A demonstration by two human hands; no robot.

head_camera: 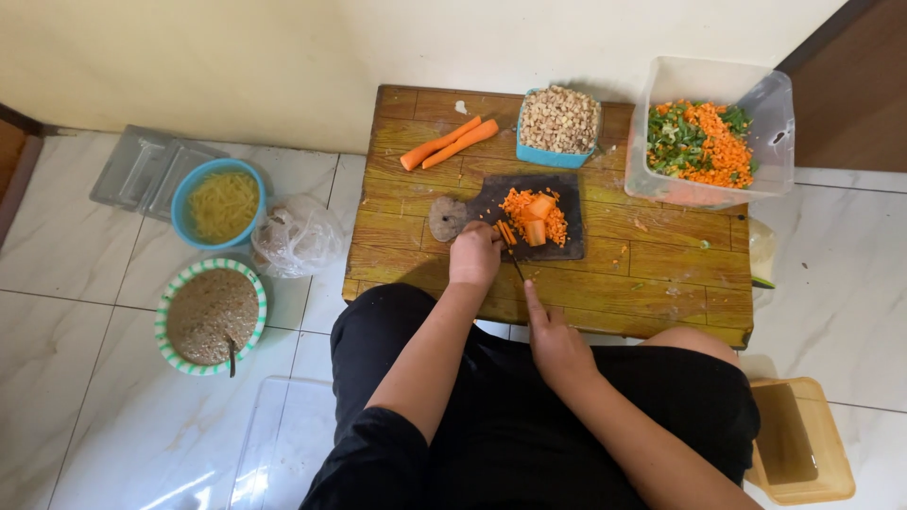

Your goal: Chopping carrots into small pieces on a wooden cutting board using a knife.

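Chopping stock: carrot sticks [506,232], thin, stiff and likely slick on cut faces, lying on the dark cutting board [557,247] beside a diced heap [535,217]. Pin them near the uncut end. Your left hand [473,255] curls down over them, grip closed on the sticks. Your right hand [557,348] holds a knife [517,269], forefinger along the spine. Further out on the low wooden table [652,274]: two whole carrots [449,144], a blue tub of nuts [559,125], a clear tub of chopped vegetables [704,142].

head cam, steep down view, mid range
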